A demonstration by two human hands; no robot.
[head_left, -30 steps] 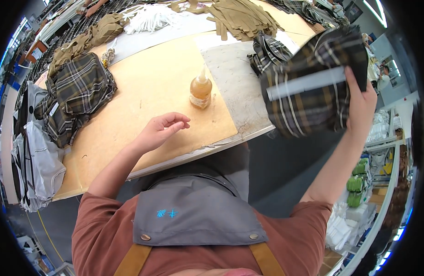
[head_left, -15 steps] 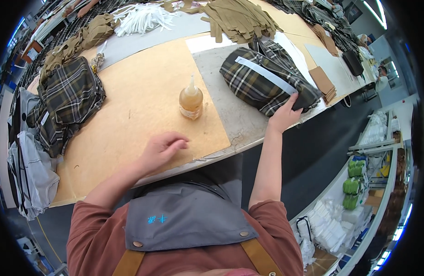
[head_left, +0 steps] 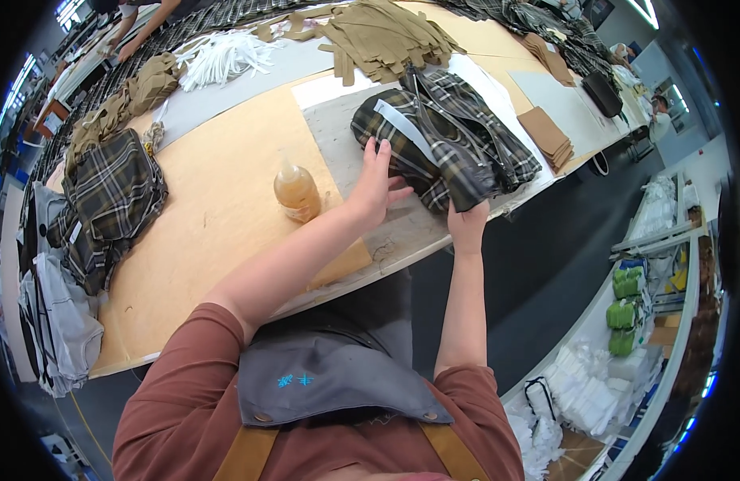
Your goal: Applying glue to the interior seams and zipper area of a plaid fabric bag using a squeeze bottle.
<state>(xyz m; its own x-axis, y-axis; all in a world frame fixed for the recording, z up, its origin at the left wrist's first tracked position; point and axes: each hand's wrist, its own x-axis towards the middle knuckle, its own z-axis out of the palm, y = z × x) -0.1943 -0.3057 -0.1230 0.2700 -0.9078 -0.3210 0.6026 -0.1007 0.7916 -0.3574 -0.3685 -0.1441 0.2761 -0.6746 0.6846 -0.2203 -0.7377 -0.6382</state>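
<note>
Fabric in white and grey (head_left: pixel 65 309) droops off the table (head_left: pixel 185 280) well to the left of the bottle; any tug on its hanging part could pull it to the floor. A folded plaid bundle (head_left: pixel 117 188), also left of the bottle, lies partly against it, so the two could slip together. The amber bottle (head_left: pixel 298 195) is the likeliest casualty: the left forearm (head_left: pixel 298 250) crosses just on its near side, and a backward sweep of the elbow could tip it and spill liquid. Whether the nozzle is capped, I cannot tell. Right of the bottle, the left hand (head_left: pixel 373 186) is open, fingers spread against the plaid bag (head_left: pixel 402 156); pressing unevenly there could crease the pale strip (head_left: pixel 406 128). Farther right of the bottle, the right hand (head_left: pixel 468 228) grips the bag's near end, its fingers mostly hidden; a loose hold could let that end slide off the edge. Rightmost from the bottle, brown pieces (head_left: pixel 546 138) sit stacked, and a swinging strap might scatter them.
</note>
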